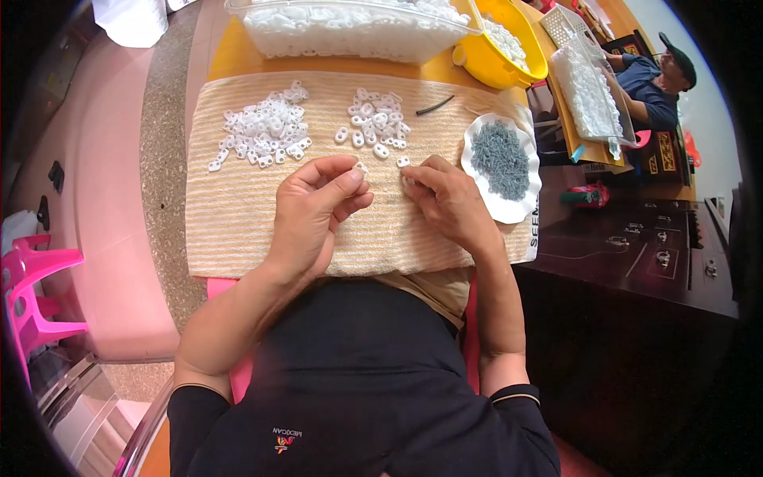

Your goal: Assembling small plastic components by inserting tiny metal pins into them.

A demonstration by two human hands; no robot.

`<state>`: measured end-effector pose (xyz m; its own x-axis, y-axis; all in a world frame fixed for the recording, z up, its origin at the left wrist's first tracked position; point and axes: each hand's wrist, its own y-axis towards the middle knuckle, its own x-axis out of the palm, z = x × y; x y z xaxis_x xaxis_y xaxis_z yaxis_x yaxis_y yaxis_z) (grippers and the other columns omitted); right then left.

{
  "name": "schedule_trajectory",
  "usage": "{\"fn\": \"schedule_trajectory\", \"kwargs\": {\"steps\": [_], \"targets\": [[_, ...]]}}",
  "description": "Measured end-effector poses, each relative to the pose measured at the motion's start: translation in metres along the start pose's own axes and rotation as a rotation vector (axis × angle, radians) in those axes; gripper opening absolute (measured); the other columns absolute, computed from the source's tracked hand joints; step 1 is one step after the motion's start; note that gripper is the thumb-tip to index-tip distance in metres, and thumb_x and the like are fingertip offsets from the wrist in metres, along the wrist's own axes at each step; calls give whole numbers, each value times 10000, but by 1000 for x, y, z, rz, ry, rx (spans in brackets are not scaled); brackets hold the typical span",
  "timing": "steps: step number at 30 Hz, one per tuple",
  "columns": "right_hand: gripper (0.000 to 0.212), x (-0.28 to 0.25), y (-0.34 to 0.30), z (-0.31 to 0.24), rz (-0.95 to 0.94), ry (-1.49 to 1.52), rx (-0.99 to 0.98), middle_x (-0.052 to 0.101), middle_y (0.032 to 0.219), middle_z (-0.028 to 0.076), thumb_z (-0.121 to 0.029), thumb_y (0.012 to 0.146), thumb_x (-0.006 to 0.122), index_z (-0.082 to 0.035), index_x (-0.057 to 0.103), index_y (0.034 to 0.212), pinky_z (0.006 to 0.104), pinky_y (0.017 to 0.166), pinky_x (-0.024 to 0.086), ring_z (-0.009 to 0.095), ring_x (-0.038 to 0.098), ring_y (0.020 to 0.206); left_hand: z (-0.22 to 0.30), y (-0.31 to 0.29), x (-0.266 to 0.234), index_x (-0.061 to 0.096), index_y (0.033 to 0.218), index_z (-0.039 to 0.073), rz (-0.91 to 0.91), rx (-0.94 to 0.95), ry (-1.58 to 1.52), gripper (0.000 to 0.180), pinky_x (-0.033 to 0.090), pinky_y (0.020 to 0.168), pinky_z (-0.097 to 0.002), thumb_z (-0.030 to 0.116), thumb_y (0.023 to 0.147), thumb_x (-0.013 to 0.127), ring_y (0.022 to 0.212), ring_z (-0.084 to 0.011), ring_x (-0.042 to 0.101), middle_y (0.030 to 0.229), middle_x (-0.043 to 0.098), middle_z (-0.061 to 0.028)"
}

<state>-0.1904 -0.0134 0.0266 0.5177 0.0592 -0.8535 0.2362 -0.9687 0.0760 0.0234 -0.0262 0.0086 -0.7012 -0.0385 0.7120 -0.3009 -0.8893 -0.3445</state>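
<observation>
My left hand (316,208) is closed in a pinch, with a small white plastic piece (361,168) between thumb and forefinger. To its right, my right hand (447,199) is low over the striped towel (238,219), thumb and fingers drawn together. A tiny pale spot shows at those fingertips, too small to make out. Just beyond them lies a white two-holed plastic piece (403,161); I cannot tell whether they touch it. A loose group of similar white pieces (377,114) is spread farther off, and a bigger pile (270,123) lies to the left.
A scalloped white plate (499,208) of small grey pins (501,161) stands at right. A dark thin rod (435,105) lies behind. At the back are a clear tub (350,36) and yellow basin (509,70) of white pieces. A person (656,87) sits at another table, far right.
</observation>
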Motion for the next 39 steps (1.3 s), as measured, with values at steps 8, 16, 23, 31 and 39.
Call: {"fn": "schedule_trajectory", "kwargs": {"steps": [8, 16, 23, 31, 39], "targets": [[201, 10, -11, -11, -41, 131, -67, 603, 842, 96, -53, 781, 688, -61, 673, 982, 358, 643, 496, 280, 624, 752, -2, -1, 1, 613, 1016, 11, -5, -19, 10, 153, 573, 752, -285, 26, 869, 653, 799, -132, 640, 890, 653, -61], [126, 15, -14, -21, -47, 7, -78, 606, 893, 106, -48, 805, 656, -41, 627, 927, 368, 645, 498, 303, 619, 756, -5, -2, 2, 619, 1005, 12, -17, -38, 30, 142, 569, 744, -274, 28, 869, 657, 796, -129, 636, 886, 650, -57], [122, 10, -19, -16, 78, 336, -32, 598, 889, 101, 29, 834, 629, -2, 591, 946, 346, 660, 491, 199, 617, 785, -5, -4, 4, 625, 991, 13, -37, -63, 39, 122, 568, 737, -272, 27, 873, 651, 787, -129, 635, 876, 647, -57], [46, 17, -20, -15, 83, 750, 39, 572, 934, 65, 20, 922, 553, 36, 578, 956, 269, 732, 552, 132, 605, 855, -10, -5, 6, 621, 1000, -2, -73, -101, 83, 134, 568, 730, -269, 35, 875, 651, 774, -129, 635, 867, 643, -67], [44, 12, -23, -18, 42, 764, 68, 568, 901, 71, 6, 945, 519, 38, 549, 945, 248, 714, 534, 131, 643, 799, -12, -7, 7, 625, 999, -12, -110, -157, 134, 143, 558, 719, -259, 46, 873, 658, 756, -130, 637, 852, 652, -70]]}}
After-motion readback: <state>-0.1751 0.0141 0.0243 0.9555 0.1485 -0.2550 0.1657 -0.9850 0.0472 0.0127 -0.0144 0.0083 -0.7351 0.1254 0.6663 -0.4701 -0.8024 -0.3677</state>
